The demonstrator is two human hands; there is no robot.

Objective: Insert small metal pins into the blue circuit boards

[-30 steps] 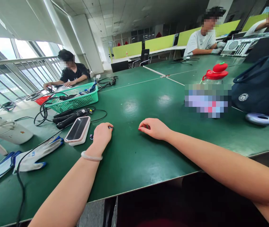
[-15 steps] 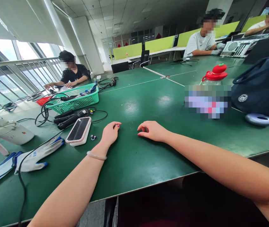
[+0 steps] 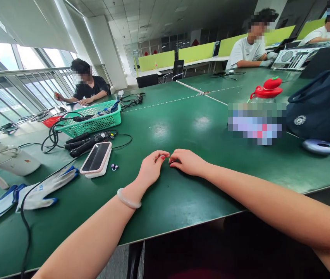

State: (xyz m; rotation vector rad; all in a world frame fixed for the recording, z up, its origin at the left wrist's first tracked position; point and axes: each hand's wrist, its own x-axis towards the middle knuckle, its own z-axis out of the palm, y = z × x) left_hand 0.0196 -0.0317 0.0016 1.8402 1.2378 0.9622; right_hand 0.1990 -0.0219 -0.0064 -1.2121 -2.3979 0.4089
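Head view: the left hand (image 3: 150, 168) has slid rightward over the green table (image 3: 200, 205), from beside the phone (image 3: 97, 157) a second ago to just beside the right hand (image 3: 189, 162), which has hardly moved; the bits (image 3: 114, 167), partly hidden by the left hand then, now lie uncovered; across the table's far left, a co-worker (image 3: 91, 87) has lifted one hand.

Both hands are near the middle of the near edge, fingertips facing each other, and I cannot tell if they touch; the left is narrow, thumb and index drawn together; the right is curled, a small gap inside its fingers; whatever sits at the fingertips is too small and covered to tell, its direction and long axis likewise.

The dark, shiny bits rest on the table just right of the phone, left of the hands, too small to show a clear axis; the phone lies on a white box (image 3: 101, 171), its long axis slanting away from the near edge and rightward; gloves (image 3: 41, 195) lie nearer the table's left corner, the basket (image 3: 95, 124) beyond the phone.
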